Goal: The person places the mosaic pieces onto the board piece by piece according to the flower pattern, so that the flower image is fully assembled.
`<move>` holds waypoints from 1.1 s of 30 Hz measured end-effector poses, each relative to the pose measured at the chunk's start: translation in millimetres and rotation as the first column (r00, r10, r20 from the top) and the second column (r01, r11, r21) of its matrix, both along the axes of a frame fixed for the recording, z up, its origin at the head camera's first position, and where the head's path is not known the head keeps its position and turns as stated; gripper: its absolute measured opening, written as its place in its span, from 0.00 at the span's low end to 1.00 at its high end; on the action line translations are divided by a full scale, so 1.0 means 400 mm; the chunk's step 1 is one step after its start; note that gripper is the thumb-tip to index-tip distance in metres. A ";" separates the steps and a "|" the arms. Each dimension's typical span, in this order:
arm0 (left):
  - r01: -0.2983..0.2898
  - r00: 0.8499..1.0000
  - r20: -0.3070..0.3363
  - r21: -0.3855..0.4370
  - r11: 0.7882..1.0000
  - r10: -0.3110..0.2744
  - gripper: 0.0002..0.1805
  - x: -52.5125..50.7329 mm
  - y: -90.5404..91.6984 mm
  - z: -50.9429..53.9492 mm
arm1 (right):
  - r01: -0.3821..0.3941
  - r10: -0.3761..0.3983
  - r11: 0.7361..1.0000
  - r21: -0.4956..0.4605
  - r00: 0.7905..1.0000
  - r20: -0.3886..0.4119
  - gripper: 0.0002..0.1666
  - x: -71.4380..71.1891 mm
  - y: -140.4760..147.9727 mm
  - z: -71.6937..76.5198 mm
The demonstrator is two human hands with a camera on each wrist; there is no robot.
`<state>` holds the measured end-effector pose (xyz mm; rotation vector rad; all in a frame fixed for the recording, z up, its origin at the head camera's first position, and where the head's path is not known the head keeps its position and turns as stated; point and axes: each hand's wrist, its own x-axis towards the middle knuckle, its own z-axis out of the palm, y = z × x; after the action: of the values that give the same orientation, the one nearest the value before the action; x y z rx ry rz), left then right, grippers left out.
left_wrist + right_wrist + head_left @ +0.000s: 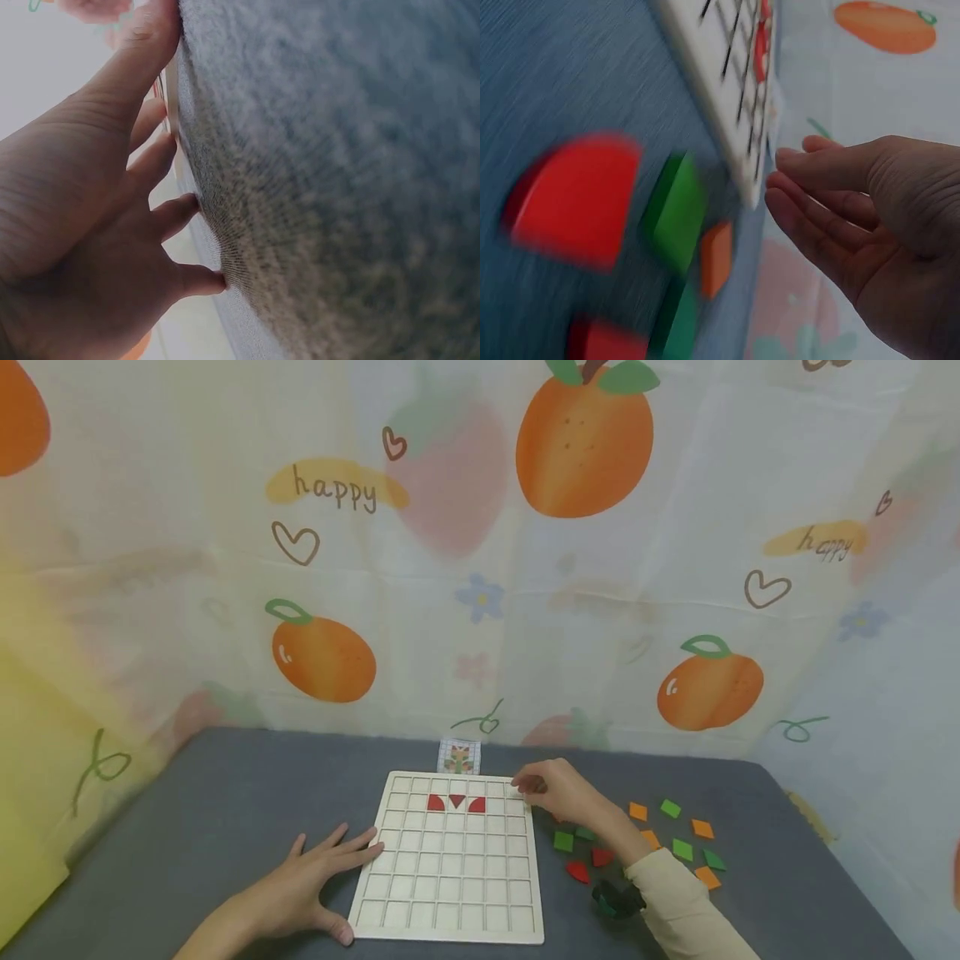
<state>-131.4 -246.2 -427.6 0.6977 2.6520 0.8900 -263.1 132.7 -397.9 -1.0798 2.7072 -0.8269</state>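
Note:
A white grid board lies on the dark cloth, with two red curved pieces and a red triangle between them near its far edge. My left hand is spread at the board's left side, thumb by the near corner and fingertips at the edge. Over the far right corner is my right hand, fingers loosely bent towards the thumb. In the right wrist view no piece shows in that hand. The left wrist view shows the left fingertips against the cloth.
Green, orange and red pieces lie scattered right of the board, among them a red quarter-round piece and a green piece. A patterned card is behind the board. A fruit-printed curtain hangs at the back of the table.

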 end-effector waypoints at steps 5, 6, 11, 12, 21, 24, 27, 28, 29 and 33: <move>0.004 1.000 -0.011 -0.021 1.000 -0.004 0.58 -0.003 0.005 0.008 | -0.008 0.007 0.998 0.059 1.000 0.017 0.17 -0.010 0.053 -0.004; 0.005 1.000 -0.016 -0.025 1.000 -0.005 0.58 -0.005 0.006 0.010 | -0.006 0.004 0.998 0.065 1.000 0.030 0.18 -0.012 0.062 0.000; -0.003 1.000 0.011 -0.028 1.000 0.003 0.58 -0.012 0.009 0.013 | 0.004 -0.012 0.993 0.116 0.998 0.069 0.20 -0.020 0.100 0.017; -0.001 1.000 0.012 -0.031 1.000 0.001 0.58 -0.011 0.009 0.013 | 0.003 -0.012 0.992 0.127 0.997 0.073 0.21 -0.021 0.107 0.019; 0.000 1.000 0.007 -0.022 1.000 0.000 0.58 -0.005 0.002 0.005 | -0.029 0.021 0.993 0.113 0.997 0.072 0.21 -0.012 0.134 0.006; 0.002 1.000 -0.001 -0.019 1.000 -0.002 0.58 -0.002 0.000 0.005 | -0.024 0.017 0.996 0.090 0.997 0.079 0.21 -0.013 0.131 -0.007; 0.007 1.000 0.016 -0.007 1.000 -0.007 0.57 -0.001 0.000 0.006 | -0.014 0.008 0.997 0.082 0.997 0.079 0.20 -0.014 0.131 -0.017; 0.007 1.000 0.023 -0.005 1.000 -0.006 0.57 -0.001 0.000 0.006 | -0.007 0.001 0.997 0.081 0.997 0.074 0.20 -0.014 0.132 -0.020; 0.007 1.000 0.029 -0.003 1.000 -0.007 0.57 -0.001 0.000 0.007 | 0.003 -0.008 0.997 0.081 0.998 0.067 0.20 -0.015 0.133 -0.023; 0.005 0.999 0.043 -0.004 1.000 -0.005 0.58 -0.006 0.002 0.009 | 0.040 -0.043 0.996 0.079 0.998 0.037 0.19 -0.015 0.135 -0.027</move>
<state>-133.9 -245.5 -424.2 0.6768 2.6125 0.8880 -269.1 186.9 -408.7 -0.9844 2.7136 -0.7337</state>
